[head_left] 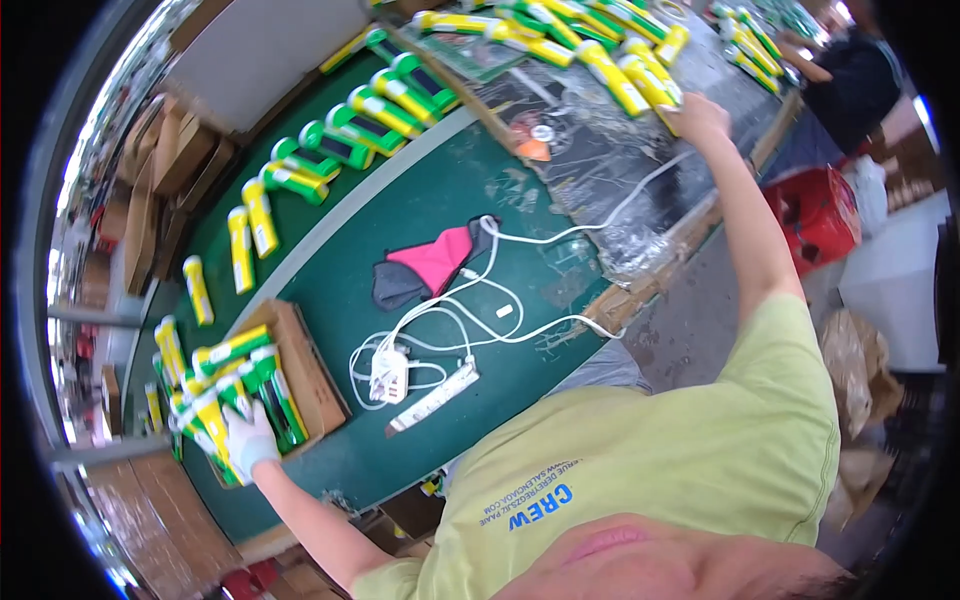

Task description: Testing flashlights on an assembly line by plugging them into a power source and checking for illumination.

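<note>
My left hand, in a white glove, is at the cardboard box at the left. Its fingers are closed on a green-and-yellow flashlight among several others piled there. Far to the right, my bare right hand reaches across the dark worktop. It grips the near end of a yellow flashlight, partly hidden by the fingers. More yellow-and-green flashlights lie heaped beside that hand.
A row of flashlights lies along the green belt. On the green table are white cables, a power strip, a white charger block and a pink-and-grey cloth. A co-worker is at the far right, near a red bin.
</note>
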The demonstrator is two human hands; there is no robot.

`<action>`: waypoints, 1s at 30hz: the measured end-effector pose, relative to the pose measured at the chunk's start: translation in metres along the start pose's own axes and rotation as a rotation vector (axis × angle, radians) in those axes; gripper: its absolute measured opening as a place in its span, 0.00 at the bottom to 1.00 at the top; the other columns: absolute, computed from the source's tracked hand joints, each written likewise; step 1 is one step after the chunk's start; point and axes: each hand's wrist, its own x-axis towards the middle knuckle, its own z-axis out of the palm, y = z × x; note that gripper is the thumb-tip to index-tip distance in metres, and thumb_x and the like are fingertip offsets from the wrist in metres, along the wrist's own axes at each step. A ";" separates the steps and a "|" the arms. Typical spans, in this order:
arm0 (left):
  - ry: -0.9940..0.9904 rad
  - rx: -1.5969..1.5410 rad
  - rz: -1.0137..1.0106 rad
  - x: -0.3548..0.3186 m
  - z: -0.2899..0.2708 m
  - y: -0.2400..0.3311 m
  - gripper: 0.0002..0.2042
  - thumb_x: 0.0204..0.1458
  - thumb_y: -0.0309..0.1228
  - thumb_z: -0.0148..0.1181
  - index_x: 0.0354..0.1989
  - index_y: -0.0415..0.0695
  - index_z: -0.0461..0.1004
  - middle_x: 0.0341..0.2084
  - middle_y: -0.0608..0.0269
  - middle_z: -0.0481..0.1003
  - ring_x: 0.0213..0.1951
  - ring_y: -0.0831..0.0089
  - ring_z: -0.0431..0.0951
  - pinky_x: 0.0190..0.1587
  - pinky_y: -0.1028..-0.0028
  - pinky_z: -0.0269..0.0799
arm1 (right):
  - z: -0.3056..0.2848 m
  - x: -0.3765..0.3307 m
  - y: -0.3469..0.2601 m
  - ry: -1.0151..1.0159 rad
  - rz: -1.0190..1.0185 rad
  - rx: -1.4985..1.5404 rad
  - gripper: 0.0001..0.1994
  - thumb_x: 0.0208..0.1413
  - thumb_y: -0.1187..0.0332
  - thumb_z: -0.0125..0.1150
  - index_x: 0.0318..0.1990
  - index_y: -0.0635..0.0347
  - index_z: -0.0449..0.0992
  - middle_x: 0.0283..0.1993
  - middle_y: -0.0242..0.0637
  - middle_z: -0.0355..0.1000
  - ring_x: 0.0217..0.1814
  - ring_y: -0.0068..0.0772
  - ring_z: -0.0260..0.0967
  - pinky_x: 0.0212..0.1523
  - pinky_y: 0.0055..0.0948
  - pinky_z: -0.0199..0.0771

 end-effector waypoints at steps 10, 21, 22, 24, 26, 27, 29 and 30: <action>-0.003 -1.026 0.460 -0.054 -0.034 0.075 0.19 0.49 0.37 0.64 0.45 0.37 0.72 0.36 0.54 0.77 0.37 0.66 0.78 0.41 0.69 0.73 | -0.044 -0.154 -0.062 0.093 -0.658 1.027 0.06 0.53 0.71 0.66 0.36 0.63 0.80 0.31 0.32 0.74 0.31 0.18 0.67 0.30 0.20 0.66; 0.093 -0.606 1.136 -0.147 -0.079 0.183 0.22 0.39 0.40 0.71 0.45 0.50 0.76 0.32 0.61 0.78 0.33 0.60 0.79 0.34 0.69 0.74 | -0.067 -0.266 -0.185 -0.444 -1.200 1.469 0.20 0.47 0.74 0.67 0.49 0.65 0.74 0.44 0.34 0.74 0.41 0.20 0.68 0.40 0.20 0.69; 0.130 -0.605 1.153 -0.139 -0.076 0.180 0.22 0.39 0.39 0.71 0.45 0.50 0.76 0.32 0.61 0.78 0.33 0.60 0.79 0.34 0.69 0.75 | -0.064 -0.263 -0.183 -0.473 -1.090 1.497 0.17 0.47 0.75 0.67 0.47 0.65 0.75 0.43 0.34 0.74 0.41 0.19 0.68 0.40 0.20 0.69; 0.009 -0.483 0.971 -0.117 -0.068 0.166 0.18 0.43 0.38 0.69 0.43 0.47 0.77 0.34 0.59 0.78 0.36 0.59 0.79 0.40 0.67 0.75 | -0.051 -0.254 -0.177 -0.554 -0.871 1.616 0.13 0.50 0.75 0.66 0.44 0.64 0.76 0.40 0.32 0.74 0.39 0.17 0.69 0.39 0.19 0.69; 0.178 -0.404 0.920 -0.093 -0.050 0.146 0.12 0.48 0.32 0.64 0.42 0.44 0.77 0.37 0.59 0.79 0.42 0.61 0.78 0.44 0.67 0.74 | -0.042 -0.246 -0.176 -0.497 -0.821 1.670 0.13 0.50 0.73 0.69 0.43 0.62 0.76 0.31 0.25 0.71 0.29 0.08 0.64 0.24 0.12 0.60; 0.197 -0.615 0.901 -0.097 -0.048 0.150 0.12 0.48 0.33 0.64 0.41 0.44 0.77 0.38 0.58 0.78 0.42 0.59 0.78 0.46 0.67 0.74 | -0.041 -0.243 -0.173 -0.488 -0.825 1.618 0.13 0.50 0.72 0.68 0.43 0.62 0.76 0.32 0.26 0.71 0.29 0.08 0.64 0.24 0.12 0.60; 0.123 -0.930 0.932 -0.126 -0.067 0.166 0.15 0.47 0.37 0.65 0.42 0.44 0.77 0.41 0.53 0.77 0.44 0.55 0.77 0.49 0.66 0.72 | -0.048 -0.253 -0.174 -0.509 -0.844 1.637 0.12 0.51 0.72 0.68 0.43 0.63 0.76 0.32 0.27 0.71 0.31 0.08 0.64 0.25 0.12 0.60; 0.108 -0.919 1.070 -0.143 -0.075 0.177 0.21 0.44 0.37 0.68 0.47 0.44 0.74 0.43 0.53 0.76 0.44 0.53 0.77 0.48 0.66 0.72 | -0.055 -0.258 -0.173 -0.572 -0.867 1.536 0.15 0.49 0.73 0.68 0.45 0.64 0.75 0.37 0.30 0.74 0.36 0.13 0.68 0.35 0.16 0.68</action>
